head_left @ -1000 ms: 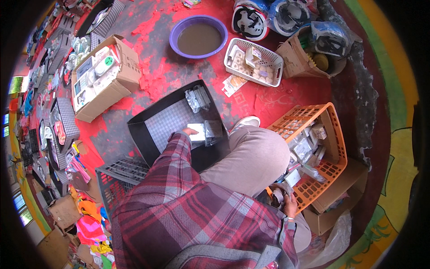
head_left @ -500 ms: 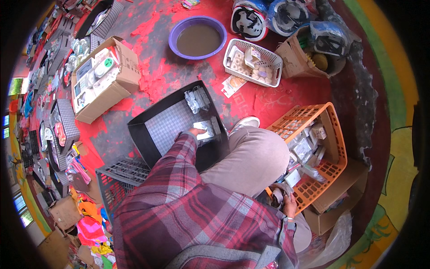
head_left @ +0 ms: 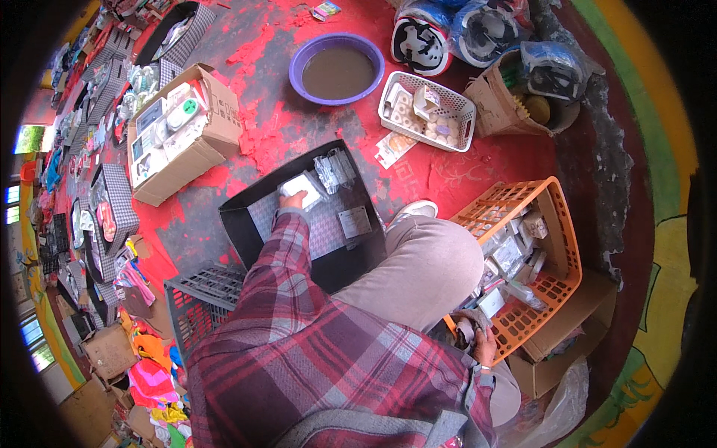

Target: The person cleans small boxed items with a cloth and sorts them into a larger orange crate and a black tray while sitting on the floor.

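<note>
My left hand (head_left: 292, 201) reaches into a black fabric box (head_left: 314, 282) with a checked bottom. Its fingers are closed on a white packet (head_left: 305, 187) near the box's far left side. Beside that packet lie several clear-wrapped silvery packs (head_left: 334, 170); a flat pale packet with a card (head_left: 354, 222) rests against the right wall. At the near left corner of an orange plastic basket (head_left: 565, 246), my right hand (head_left: 485, 345) is curled next to a crumpled grey-brown thing (head_left: 466, 322). What those fingers grip is unclear. Small boxes and wrapped packets (head_left: 509, 256) fill the tilted basket.
Beyond the box stand a purple basin (head_left: 297, 84) of murky water and a white basket (head_left: 464, 133). A filled cardboard carton (head_left: 188, 164) is at left; helmets (head_left: 420, 45) lie far right. A grey crate (head_left: 179, 308) borders my left arm. Another carton (head_left: 590, 321) sits behind the orange basket.
My left hand has moved with the white packet from the box's right side to its far left, beside the silvery packs. My right hand stays at the orange basket.
</note>
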`<state>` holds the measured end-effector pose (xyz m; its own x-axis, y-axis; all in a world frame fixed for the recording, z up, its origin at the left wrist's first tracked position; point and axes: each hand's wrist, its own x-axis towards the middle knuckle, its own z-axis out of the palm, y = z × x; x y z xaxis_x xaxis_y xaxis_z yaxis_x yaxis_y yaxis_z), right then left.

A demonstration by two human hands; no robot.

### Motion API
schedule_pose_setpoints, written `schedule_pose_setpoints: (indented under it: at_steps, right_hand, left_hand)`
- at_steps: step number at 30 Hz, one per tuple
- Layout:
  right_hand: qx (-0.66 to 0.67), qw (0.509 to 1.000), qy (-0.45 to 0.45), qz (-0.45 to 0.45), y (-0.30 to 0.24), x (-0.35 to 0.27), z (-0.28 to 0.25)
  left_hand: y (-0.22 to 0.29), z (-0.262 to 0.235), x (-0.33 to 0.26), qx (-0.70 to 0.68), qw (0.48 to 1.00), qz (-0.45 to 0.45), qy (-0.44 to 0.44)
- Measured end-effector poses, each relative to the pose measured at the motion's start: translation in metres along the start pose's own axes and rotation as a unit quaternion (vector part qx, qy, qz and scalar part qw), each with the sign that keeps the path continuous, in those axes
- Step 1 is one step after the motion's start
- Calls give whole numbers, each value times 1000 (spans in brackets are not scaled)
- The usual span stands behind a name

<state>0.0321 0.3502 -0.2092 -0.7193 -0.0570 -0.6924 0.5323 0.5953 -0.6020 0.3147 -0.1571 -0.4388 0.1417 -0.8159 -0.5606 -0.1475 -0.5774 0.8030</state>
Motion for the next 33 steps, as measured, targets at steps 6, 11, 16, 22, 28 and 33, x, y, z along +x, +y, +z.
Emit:
schedule_pose_setpoints:
  at_steps: [6, 11, 16, 22, 28, 33]
  right_hand:
    - [40, 999, -4, 8, 0, 1, 0]
    - [-68, 997, -12, -27, -9, -2, -1]
    - [-38, 999, -10, -15, -15, -10, 4]
    - [-29, 999, -7, -16, 3, 2, -5]
    - [-59, 998, 0, -14, 1, 0, -5]
    - [-71, 997, 1, -9, 1, 0, -4]
  left_hand:
    - [22, 61, -2, 263, 950, 41, 165]
    - [-8, 59, 6, 73, 993, 9, 93]
    - [-29, 65, 16, 36, 999, -12, -15]
    - [3, 77, 7, -197, 972, -78, -98]
    - [-19, 74, 32, -94, 992, 6, -87]
    - [-11, 81, 21, -198, 965, 15, -169]
